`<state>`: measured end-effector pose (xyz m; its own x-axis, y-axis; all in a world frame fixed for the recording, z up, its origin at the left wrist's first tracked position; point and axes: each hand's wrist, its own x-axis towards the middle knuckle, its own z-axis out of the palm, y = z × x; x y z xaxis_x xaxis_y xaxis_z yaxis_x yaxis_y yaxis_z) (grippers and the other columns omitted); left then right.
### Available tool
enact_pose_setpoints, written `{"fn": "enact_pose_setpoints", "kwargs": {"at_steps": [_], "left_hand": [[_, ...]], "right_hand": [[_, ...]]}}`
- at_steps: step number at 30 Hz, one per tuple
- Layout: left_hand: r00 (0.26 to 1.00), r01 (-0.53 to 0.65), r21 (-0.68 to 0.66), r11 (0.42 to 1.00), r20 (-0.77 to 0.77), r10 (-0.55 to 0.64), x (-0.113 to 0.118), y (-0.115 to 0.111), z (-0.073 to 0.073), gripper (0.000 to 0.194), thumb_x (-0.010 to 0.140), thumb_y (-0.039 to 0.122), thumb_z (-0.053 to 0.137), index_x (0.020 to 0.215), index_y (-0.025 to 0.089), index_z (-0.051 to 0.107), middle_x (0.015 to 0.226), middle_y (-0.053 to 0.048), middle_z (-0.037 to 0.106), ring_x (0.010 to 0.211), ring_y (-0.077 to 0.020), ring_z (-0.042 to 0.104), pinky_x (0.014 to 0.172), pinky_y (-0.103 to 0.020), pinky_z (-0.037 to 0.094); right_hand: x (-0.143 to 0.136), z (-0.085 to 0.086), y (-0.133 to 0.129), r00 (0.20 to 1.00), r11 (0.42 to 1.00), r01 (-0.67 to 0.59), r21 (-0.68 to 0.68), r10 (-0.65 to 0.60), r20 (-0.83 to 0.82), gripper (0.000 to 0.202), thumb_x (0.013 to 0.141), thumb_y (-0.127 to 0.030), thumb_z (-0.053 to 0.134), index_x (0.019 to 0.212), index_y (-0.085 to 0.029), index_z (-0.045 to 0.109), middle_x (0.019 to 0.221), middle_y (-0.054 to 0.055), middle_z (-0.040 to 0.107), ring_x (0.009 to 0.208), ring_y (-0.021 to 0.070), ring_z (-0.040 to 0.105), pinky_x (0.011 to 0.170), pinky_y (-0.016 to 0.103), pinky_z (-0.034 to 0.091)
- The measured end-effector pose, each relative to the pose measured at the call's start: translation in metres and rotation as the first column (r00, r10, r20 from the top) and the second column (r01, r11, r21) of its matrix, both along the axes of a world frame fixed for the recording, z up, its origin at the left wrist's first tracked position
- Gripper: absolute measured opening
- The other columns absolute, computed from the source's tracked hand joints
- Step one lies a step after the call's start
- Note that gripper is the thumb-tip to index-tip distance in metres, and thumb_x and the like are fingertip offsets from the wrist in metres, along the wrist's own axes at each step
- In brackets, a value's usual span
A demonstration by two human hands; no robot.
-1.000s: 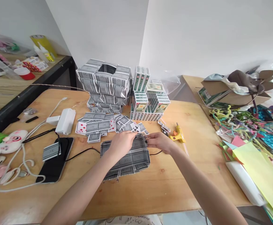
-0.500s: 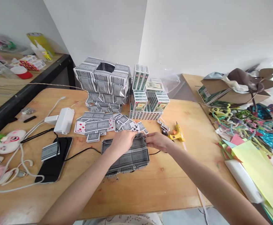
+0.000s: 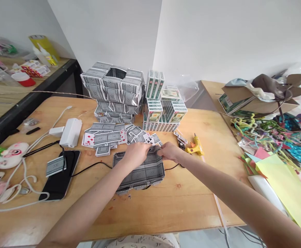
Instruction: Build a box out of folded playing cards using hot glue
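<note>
An open box made of grey-backed playing cards (image 3: 146,172) lies on the wooden table in front of me. My left hand (image 3: 135,155) is closed at the box's far rim, its fingers pinching the edge. At the far right corner, my right hand (image 3: 169,151) has its fingers closed on the rim. Fingertips of both hands are partly hidden. Just beyond the box are loose playing cards (image 3: 106,136), mostly face down. A yellow glue gun (image 3: 196,146) rests to the right of my right hand.
Behind stand a large card-covered box (image 3: 114,86) and stacked green card packs (image 3: 163,117). A black phone (image 3: 60,182), white adapter (image 3: 71,132) and cables lie left. Coloured paper (image 3: 279,179) and craft pieces fill the right side, near a cardboard box (image 3: 261,105).
My right hand has shifted slightly left and up, closer to the corner of the box. My left hand stays at the far rim.
</note>
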<state>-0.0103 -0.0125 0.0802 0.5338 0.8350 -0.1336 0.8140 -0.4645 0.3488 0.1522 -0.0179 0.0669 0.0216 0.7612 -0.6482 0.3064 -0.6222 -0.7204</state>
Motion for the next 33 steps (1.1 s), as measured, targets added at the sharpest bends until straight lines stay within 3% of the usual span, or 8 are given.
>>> {"fn": "enact_pose_setpoints", "kwargs": {"at_steps": [6,11,14,17,22,33], "left_hand": [[0.999,0.011,0.039,0.999,0.033,-0.013,0.000,-0.001,-0.001,0.031,0.086,0.022,0.038,0.108,0.023,0.060,0.092,-0.007,0.065,0.086,-0.0191,0.059,0.074,-0.031,0.045],[0.986,0.016,0.329,0.944,0.153,-0.070,-0.003,-0.005,0.015,0.032,0.082,0.013,0.041,0.107,0.021,0.060,0.111,-0.009,0.054,0.109,-0.0225,0.044,0.091,-0.037,0.037],[0.964,0.196,0.259,0.946,0.125,-0.234,-0.005,-0.004,0.022,0.028,0.084,0.016,0.040,0.096,0.024,0.065,0.090,-0.005,0.057,0.091,-0.0179,0.051,0.077,-0.030,0.042],[0.930,0.341,0.200,0.918,0.067,-0.360,-0.004,-0.002,0.020,0.029,0.084,0.017,0.041,0.100,0.028,0.064,0.077,-0.003,0.055,0.080,-0.0160,0.052,0.067,-0.027,0.041],[0.911,0.395,0.256,0.882,0.012,-0.411,0.000,0.002,0.012,0.027,0.083,0.016,0.043,0.093,0.025,0.066,0.075,-0.003,0.057,0.078,-0.0174,0.051,0.066,-0.028,0.040],[0.882,0.427,0.346,0.836,0.043,-0.468,0.001,0.006,0.002,0.018,0.080,0.015,0.048,0.079,0.021,0.066,0.068,-0.001,0.061,0.074,-0.0159,0.050,0.063,-0.029,0.034]], "right_hand": [[-0.001,0.004,0.003,0.994,0.997,-0.058,-0.044,0.062,0.089,0.012,0.049,-0.002,0.057,0.052,-0.013,0.053,0.046,-0.004,0.048,0.046,0.0099,0.048,0.045,0.021,0.043],[0.008,0.013,0.004,0.990,0.988,-0.098,-0.123,0.083,-0.117,0.012,0.056,-0.005,0.055,0.065,-0.011,0.058,0.058,0.000,0.057,0.056,0.0113,0.056,0.059,0.024,0.050],[0.019,0.013,0.002,0.962,0.970,-0.140,-0.199,0.086,-0.261,0.016,0.060,-0.008,0.058,0.076,-0.011,0.061,0.069,0.003,0.062,0.065,0.0144,0.061,0.067,0.028,0.052],[0.028,0.008,0.001,0.953,0.966,-0.154,-0.206,0.090,-0.290,0.016,0.062,-0.011,0.061,0.078,-0.011,0.061,0.075,0.006,0.064,0.069,0.0165,0.063,0.071,0.032,0.053],[0.035,0.000,0.000,0.949,0.969,-0.143,-0.199,0.078,-0.305,0.017,0.063,-0.013,0.066,0.080,-0.011,0.063,0.076,0.007,0.066,0.070,0.0167,0.064,0.075,0.033,0.052],[0.032,0.001,0.000,0.950,0.975,-0.145,-0.169,0.089,-0.301,0.016,0.061,-0.014,0.067,0.077,-0.008,0.065,0.080,0.010,0.067,0.075,0.0185,0.065,0.077,0.030,0.052]]}}
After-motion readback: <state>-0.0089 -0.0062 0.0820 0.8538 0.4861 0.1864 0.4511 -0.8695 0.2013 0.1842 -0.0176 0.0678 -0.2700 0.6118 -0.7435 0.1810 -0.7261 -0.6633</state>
